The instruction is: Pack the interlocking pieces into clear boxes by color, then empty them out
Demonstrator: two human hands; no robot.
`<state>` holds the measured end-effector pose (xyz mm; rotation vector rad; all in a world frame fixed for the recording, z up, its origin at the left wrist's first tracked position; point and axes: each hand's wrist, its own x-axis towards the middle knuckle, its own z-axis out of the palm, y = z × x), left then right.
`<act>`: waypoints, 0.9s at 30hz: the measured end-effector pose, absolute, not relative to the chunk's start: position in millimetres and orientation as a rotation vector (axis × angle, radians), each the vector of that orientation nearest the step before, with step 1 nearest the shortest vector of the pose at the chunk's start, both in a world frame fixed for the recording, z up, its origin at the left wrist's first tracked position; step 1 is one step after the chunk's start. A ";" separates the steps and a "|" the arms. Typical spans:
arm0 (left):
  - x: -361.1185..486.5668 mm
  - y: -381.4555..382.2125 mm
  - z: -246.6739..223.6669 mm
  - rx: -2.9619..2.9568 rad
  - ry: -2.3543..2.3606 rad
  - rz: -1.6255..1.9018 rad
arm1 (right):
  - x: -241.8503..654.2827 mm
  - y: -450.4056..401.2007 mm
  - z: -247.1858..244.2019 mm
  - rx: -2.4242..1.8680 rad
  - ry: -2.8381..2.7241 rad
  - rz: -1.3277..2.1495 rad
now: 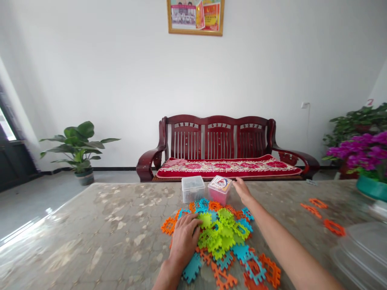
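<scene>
Left hand [186,231], fingers loosely curved, likely steadies plastic pieces [225,233]; right hand [242,190], fingers unclear, is beside pink box [219,196] near tabletop's [121,229] far edge.

A pink, 2-like mark [369,102] is seen near three o'clock; print in the framed display [196,17] at twelve and on the label [222,183] of the pink box [218,196] toward five cannot be read.

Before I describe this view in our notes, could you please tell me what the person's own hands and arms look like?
The left hand and the right hand are ungloved, and both forearms are bare down to the picture's lower edge, with no sleeve in view. No watch or bracelet shows on either wrist; fine details are too small to tell.
</scene>
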<state>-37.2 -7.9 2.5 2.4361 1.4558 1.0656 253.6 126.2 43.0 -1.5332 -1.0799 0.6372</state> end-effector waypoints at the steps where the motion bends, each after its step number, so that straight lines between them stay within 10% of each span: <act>1: -37.2 -7.9 2.7 2.432 1.455 1.069 | 252.9 129.2 43.2 -1.529 -1.108 0.646; 27: -40.7 -3.1 4.3 2.317 1.472 1.084 | 241.6 129.9 94.0 -1.492 -2.465 0.533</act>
